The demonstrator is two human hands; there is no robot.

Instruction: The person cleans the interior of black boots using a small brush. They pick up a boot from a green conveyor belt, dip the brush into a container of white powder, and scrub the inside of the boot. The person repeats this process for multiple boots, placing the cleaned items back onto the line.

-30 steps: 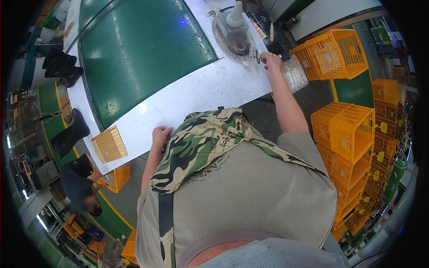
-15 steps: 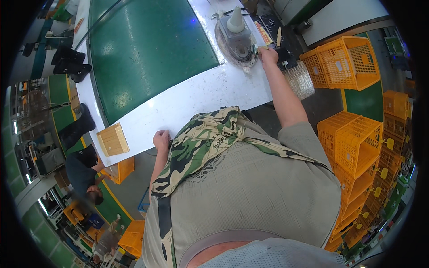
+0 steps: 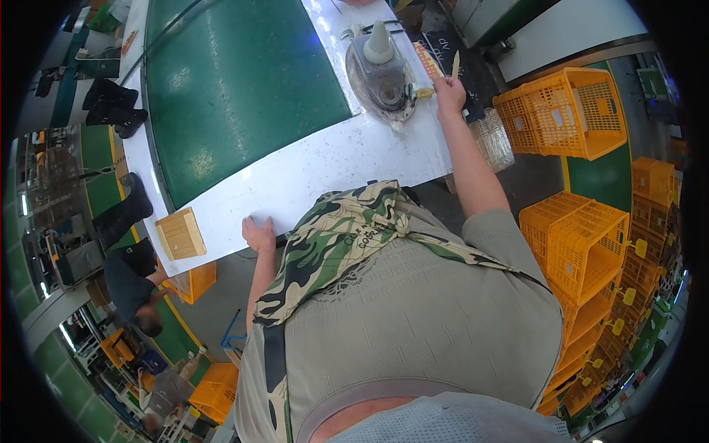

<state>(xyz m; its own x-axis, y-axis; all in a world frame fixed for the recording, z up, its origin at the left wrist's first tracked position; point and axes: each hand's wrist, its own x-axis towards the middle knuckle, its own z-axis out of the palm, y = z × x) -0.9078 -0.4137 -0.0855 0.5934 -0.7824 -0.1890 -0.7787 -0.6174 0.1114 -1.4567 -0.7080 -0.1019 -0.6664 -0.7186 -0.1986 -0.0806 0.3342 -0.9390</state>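
My right hand (image 3: pixel 450 96) is closed at the right edge of the white tabletop (image 3: pixel 310 159). Beside its fingers is a small yellowish-tan piece (image 3: pixel 424 93); what the fingers hold is hard to make out. Just left of that stands a grey device (image 3: pixel 390 94) with a round opening, on a stained oval base. A pale cone-shaped top (image 3: pixel 379 46) rises behind it. My left hand (image 3: pixel 258 235) rests at the near edge of the table, thumb and fingers apart, with nothing in it.
A green mat (image 3: pixel 244 88) covers much of the table. A shallow cardboard tray (image 3: pixel 181 235) lies at the left corner. Orange crates (image 3: pixel 565 111) stand on the right, with more stacked nearer (image 3: pixel 580 236). Another person (image 3: pixel 133 284) bends beside the table's left end.
My right hand has drawn slightly away from the grey device, and the yellowish piece now shows between them. My left hand has moved further onto the table edge, its fingers spreading.
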